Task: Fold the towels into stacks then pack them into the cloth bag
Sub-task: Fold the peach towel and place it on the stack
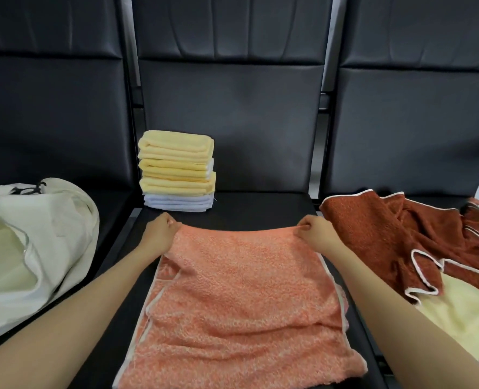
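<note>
**Orange towel pinched at both far corners**

The orange towel (241, 290) lies spread on the middle seat (260, 211), running from near to far; its far edge spans left to right between the hands; the left hand (159, 230) pinches the far-left corner, the right hand (315, 231) the far-right, neither nearer; the next fold probably draws that edge nearward; the folded stack (176, 171) stands just beyond, far left; the cloth bag (44, 242) lies left, the brown towels (387, 228) right.

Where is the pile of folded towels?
In the head view, the folded stack stands back left on the middle seat, beyond the left hand gripping the orange towel, right of the cloth bag.
</note>
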### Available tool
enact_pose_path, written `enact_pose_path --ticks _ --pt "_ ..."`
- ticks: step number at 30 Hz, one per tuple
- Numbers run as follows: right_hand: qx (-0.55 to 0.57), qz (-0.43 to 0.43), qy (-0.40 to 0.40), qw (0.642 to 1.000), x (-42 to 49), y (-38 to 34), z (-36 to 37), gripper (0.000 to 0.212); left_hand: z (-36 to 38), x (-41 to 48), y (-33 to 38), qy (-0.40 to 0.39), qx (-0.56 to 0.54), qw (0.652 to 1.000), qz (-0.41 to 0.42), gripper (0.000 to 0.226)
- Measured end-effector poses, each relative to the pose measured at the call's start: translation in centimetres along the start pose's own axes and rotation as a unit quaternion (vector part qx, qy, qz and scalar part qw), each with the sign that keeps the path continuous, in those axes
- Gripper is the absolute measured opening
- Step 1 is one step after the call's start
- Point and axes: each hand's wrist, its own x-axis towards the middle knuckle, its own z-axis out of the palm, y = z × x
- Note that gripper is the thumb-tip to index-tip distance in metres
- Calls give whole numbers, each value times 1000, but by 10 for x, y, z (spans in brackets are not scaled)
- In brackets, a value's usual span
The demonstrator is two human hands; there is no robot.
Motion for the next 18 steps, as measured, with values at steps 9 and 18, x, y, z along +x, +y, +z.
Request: enact_pose_path --ticks 9,18 --pt "-55 49 -45 996 16 3 9 33 7 10 -16 -32 11 999 -33 53" --pt "-130 33 -95 986 -20 1 -8 15 -5 -20 -8 -13 21 1000 17 21"
